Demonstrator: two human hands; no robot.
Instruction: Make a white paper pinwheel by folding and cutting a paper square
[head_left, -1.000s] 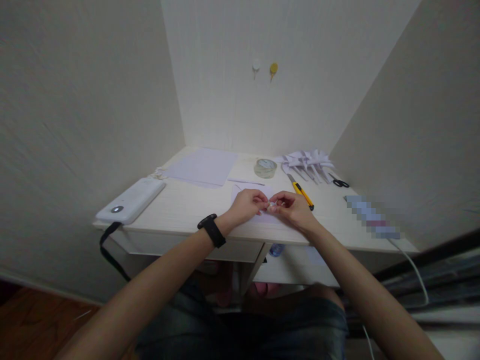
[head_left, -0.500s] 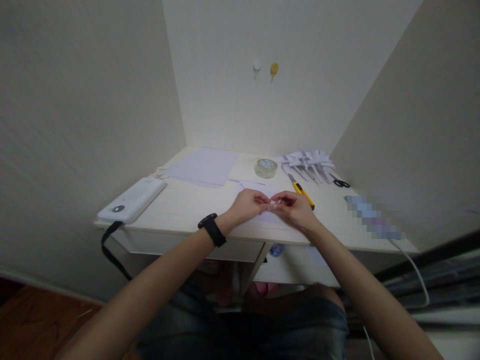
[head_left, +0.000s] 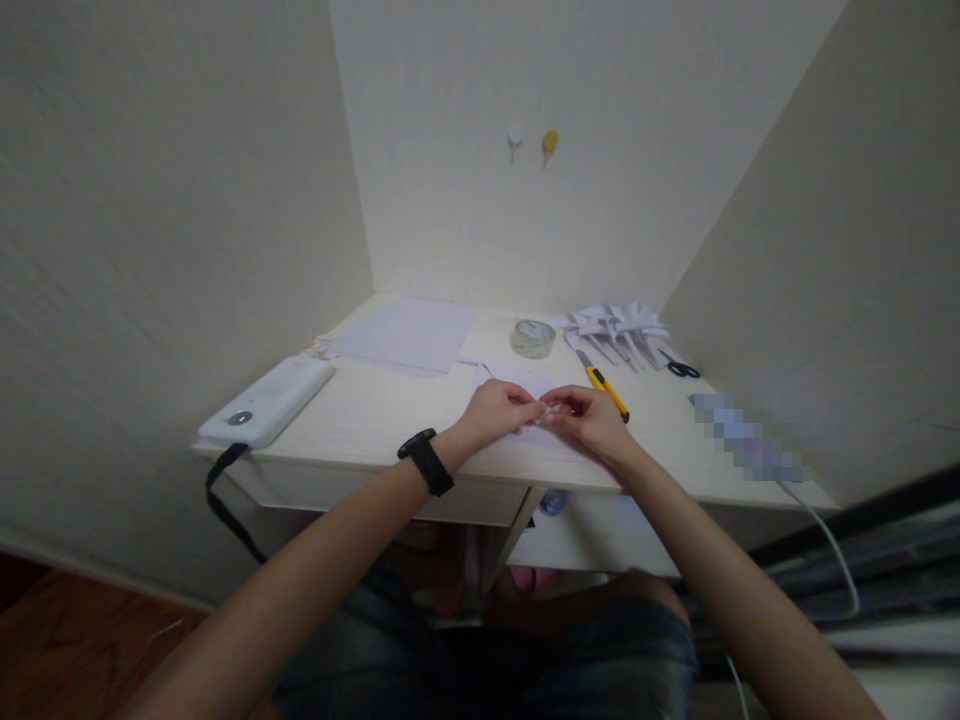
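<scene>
My left hand (head_left: 496, 408) and my right hand (head_left: 589, 415) meet near the front edge of the white desk (head_left: 375, 425). Both are closed, pinching a small folded piece of white paper (head_left: 550, 409) between the fingertips. Much of that piece is hidden by the fingers. Beneath the hands lies a flat white paper sheet (head_left: 529, 378). A black watch (head_left: 426, 461) is on my left wrist. Just beyond my right hand rests a yellow utility knife (head_left: 604, 387) with its blade pointing away to the left.
A roll of clear tape (head_left: 532, 339), folded paper pinwheels (head_left: 619, 330) and black scissors (head_left: 681, 368) sit toward the back. Paper sheets (head_left: 409, 335) lie at the back left. A white device with a strap (head_left: 270, 400) stands left; a blurred-out object (head_left: 746, 437) with a cable lies right.
My left fingers have shifted slightly over the small paper piece, with the thumb now lying further across. Both hands stay in about the same place.
</scene>
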